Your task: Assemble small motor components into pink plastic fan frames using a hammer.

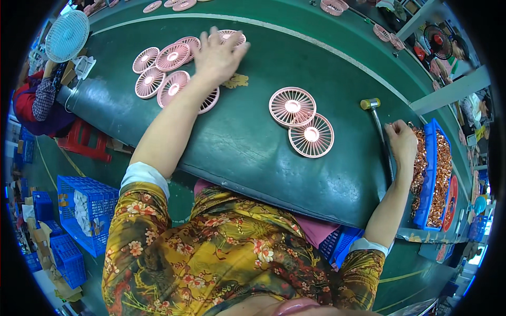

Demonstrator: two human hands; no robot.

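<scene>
The person wears a yellow blouse (221,253) printed with red and pink flowers. White cuffs (145,176) edge its short sleeves.

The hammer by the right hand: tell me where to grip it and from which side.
Grip the hammer low on its thin handle, coming from above on the right. It lies flat on the green table, head pointing away, and the right hand already rests beside the handle. The left hand is far off, on the pink fan grilles.
</scene>
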